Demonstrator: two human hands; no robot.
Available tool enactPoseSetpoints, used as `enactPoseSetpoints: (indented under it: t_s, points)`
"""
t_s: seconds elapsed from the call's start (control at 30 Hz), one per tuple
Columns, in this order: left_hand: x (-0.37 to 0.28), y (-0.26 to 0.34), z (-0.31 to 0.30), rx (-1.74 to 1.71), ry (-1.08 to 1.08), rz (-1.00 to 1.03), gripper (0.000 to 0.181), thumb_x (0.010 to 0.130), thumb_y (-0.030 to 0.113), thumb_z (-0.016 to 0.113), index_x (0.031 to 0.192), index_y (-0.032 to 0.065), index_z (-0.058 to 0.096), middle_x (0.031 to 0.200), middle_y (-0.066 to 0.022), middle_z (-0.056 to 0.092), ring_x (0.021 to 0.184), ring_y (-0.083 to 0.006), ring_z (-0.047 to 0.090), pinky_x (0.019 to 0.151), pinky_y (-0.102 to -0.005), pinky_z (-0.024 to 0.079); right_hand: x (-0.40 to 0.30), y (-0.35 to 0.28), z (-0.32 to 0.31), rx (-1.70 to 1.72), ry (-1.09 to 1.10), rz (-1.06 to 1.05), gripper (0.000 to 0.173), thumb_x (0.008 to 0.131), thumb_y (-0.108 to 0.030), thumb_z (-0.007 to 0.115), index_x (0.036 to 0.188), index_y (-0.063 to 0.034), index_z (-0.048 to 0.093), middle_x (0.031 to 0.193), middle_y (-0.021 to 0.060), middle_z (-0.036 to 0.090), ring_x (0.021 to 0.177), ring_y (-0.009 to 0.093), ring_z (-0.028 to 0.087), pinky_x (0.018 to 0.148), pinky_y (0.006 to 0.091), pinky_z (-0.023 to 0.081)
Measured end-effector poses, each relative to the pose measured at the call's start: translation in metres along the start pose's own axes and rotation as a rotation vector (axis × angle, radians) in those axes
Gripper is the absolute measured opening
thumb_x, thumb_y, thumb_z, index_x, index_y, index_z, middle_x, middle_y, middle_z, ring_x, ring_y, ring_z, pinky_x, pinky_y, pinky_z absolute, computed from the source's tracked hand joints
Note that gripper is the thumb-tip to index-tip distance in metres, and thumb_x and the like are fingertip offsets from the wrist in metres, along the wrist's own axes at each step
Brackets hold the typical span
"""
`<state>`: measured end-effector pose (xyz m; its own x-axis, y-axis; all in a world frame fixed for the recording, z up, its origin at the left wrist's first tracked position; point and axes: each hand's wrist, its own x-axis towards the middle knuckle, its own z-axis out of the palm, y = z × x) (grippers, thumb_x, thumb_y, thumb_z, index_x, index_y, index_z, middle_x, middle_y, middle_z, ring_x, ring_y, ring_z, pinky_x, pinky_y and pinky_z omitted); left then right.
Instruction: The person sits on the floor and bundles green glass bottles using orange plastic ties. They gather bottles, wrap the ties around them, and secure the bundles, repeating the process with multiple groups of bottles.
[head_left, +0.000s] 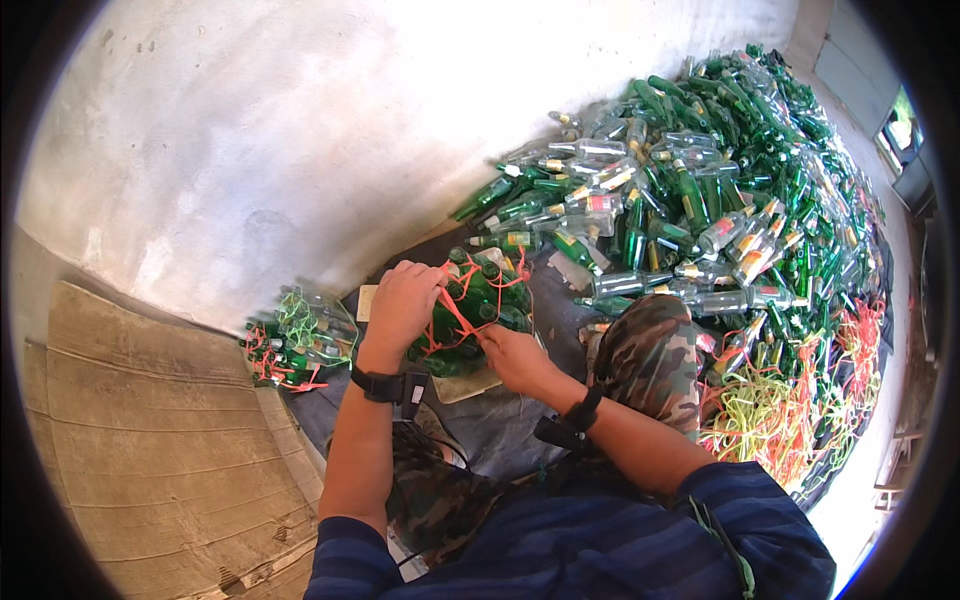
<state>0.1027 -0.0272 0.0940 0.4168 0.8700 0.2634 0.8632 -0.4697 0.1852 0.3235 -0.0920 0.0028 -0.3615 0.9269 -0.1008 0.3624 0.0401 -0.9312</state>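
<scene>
Between my hands stands a bundle of green glass bottles (469, 296), upright, with pink plastic twine (459, 319) wound round and across the necks. My left hand (407, 298) is on the bundle's left side, its fingers pinching a strand of the twine near the bottle necks. On the near right side, my right hand (517, 358) grips the same twine lower down, and the strand runs taut between the two hands. Under the bundle lies a pale flat board (461, 388). My fingers hide part of the twine and some bottles.
A large heap of loose green and clear glass bottles (690, 187) leans against the white wall (262, 135). Pink and yellow-green twine (772, 416) lies piled at right. Tied bottle bundles (300, 337) stand at left, beside a cardboard sheet (165, 435). Dark cloth (495, 427) covers the floor.
</scene>
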Motion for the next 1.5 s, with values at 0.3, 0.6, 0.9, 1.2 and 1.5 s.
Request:
enactPoseSetpoints:
  t_s: [0.3,0.6,0.9,1.2,1.5]
  points:
    - [0.012,-0.006,0.006,-0.113,0.072,0.057,0.009,0.093,0.013,0.073,0.101,0.0082,0.076,0.100,-0.0089,0.077,0.103,-0.0325,0.070,0.091,-0.0453,0.055,-0.003,-0.006,0.001,-0.005,0.033,-0.047,0.024,0.111,-0.020,0.056,0.123,-0.0025,0.067,0.081,0.0149,0.069,0.075,0.031,0.070,0.071,0.0436,0.054]
    - [0.023,-0.015,0.018,-0.283,0.093,0.014,0.010,0.090,0.017,0.077,0.097,0.0089,0.077,0.092,-0.0101,0.074,0.095,-0.0337,0.069,0.083,-0.0459,0.055,-0.004,-0.011,-0.002,-0.014,0.007,-0.066,0.022,0.111,-0.019,0.055,0.121,-0.0022,0.065,0.107,0.0268,0.072,0.103,0.050,0.068,0.082,0.0533,0.054]
    - [0.035,-0.018,0.016,-0.412,-0.018,-0.127,0.014,0.083,0.015,0.080,0.088,0.0044,0.072,0.083,-0.0112,0.068,0.080,-0.0311,0.066,0.073,-0.0429,0.052,-0.004,-0.013,-0.007,-0.109,-0.022,-0.086,0.024,0.111,-0.018,0.053,0.121,-0.0023,0.068,0.109,0.0251,0.074,0.105,0.048,0.070,0.086,0.0532,0.056]
    - [0.039,-0.016,0.019,-0.495,-0.032,-0.121,0.012,0.082,0.009,0.078,0.086,0.0032,0.069,0.079,-0.0086,0.058,0.075,-0.0260,0.062,0.069,-0.0388,0.049,-0.005,-0.019,-0.009,-0.228,-0.015,-0.075,0.024,0.108,-0.017,0.052,0.120,-0.0051,0.070,0.110,0.0237,0.076,0.103,0.047,0.072,0.086,0.0549,0.057]
    - [0.040,-0.020,0.027,-0.523,-0.083,-0.039,0.008,0.085,0.003,0.072,0.086,0.0074,0.078,0.080,-0.0088,0.058,0.078,-0.0273,0.063,0.071,-0.0392,0.051,-0.003,-0.002,-0.009,-0.456,-0.040,-0.206,0.017,0.104,-0.016,0.054,0.116,-0.0086,0.064,0.094,0.0197,0.075,0.089,0.045,0.073,0.076,0.0564,0.057]
